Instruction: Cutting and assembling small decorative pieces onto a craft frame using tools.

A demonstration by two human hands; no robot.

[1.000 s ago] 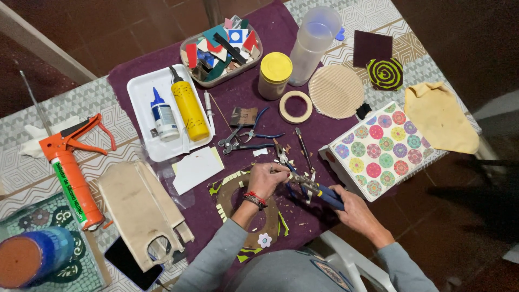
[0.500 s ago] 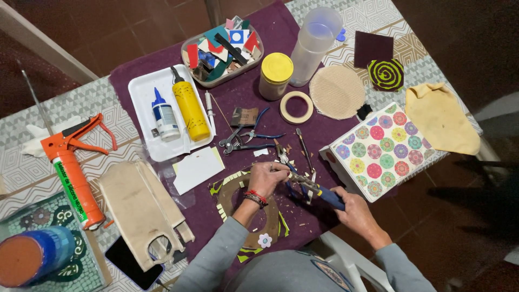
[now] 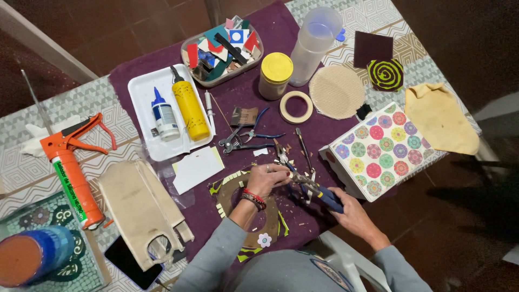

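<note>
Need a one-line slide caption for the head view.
Right hand grips blue-handled nippers at a small piece pinched by the left hand over a ring-shaped mosaic base.

A single head-worn camera looks almost straight down from well above the worktop, which runs slantwise across the frame. Taking the white tray as landmark, the hands sit below and to its right, near the bottom edge; floor shows at both upper corners.
</note>
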